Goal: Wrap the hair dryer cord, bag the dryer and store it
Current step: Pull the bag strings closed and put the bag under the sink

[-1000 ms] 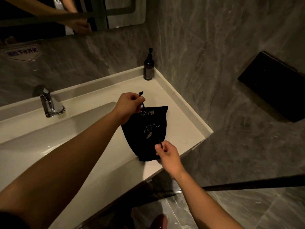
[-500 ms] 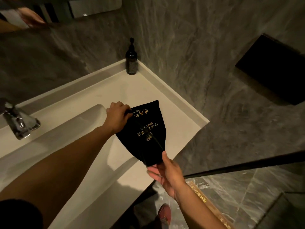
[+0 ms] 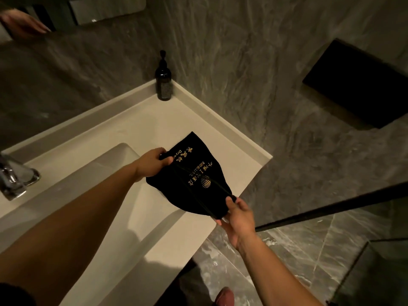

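A black drawstring bag (image 3: 192,173) with gold lettering lies on the right end of the white counter (image 3: 136,124). Its contents are hidden; no hair dryer shows. My left hand (image 3: 152,163) grips the bag's far left edge by its mouth. My right hand (image 3: 237,215) pinches the bag's near corner at the counter's front edge, together with a thin black drawstring (image 3: 198,186) that runs taut across the bag between both hands.
A dark pump bottle (image 3: 163,82) stands in the counter's back corner. The basin (image 3: 92,184) lies left of the bag, with a chrome tap (image 3: 13,175) at far left. A black box (image 3: 357,85) hangs on the right wall. A glass panel (image 3: 331,208) stands right.
The bag has slid toward the counter's front right corner. My right hand has closed on the bag's near corner and string. The view has tilted down and right.
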{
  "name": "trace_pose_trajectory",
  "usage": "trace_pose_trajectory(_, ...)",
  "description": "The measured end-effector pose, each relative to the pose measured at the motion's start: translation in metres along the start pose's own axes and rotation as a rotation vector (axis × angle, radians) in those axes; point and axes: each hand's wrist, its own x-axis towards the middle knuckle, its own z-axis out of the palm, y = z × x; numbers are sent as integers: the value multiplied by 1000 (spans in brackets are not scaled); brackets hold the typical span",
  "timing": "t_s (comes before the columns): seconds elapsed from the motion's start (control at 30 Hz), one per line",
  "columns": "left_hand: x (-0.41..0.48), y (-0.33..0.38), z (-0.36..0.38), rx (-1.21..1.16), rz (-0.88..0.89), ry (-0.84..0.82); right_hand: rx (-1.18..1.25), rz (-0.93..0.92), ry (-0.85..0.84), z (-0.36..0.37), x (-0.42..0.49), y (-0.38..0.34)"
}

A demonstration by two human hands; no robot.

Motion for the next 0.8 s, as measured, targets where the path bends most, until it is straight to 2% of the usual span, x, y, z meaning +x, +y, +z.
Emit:
trace_pose_trajectory(0.1,-19,-6,24,-150,45,105,-21,-21,-31,-10,4,-11)
trace_pose_trajectory(0.3,-67,-6,81,-543,72,74,-12,-43,-77,-58,2,-23)
trace_pose_trajectory(0.67,-167,35,258,-512,164,293,58,-120,-115,-237,-30,-18)
trace_pose_trajectory(0.8,-186,32,320,-734,143,265,49,-109,-89,-289,-32,-7)
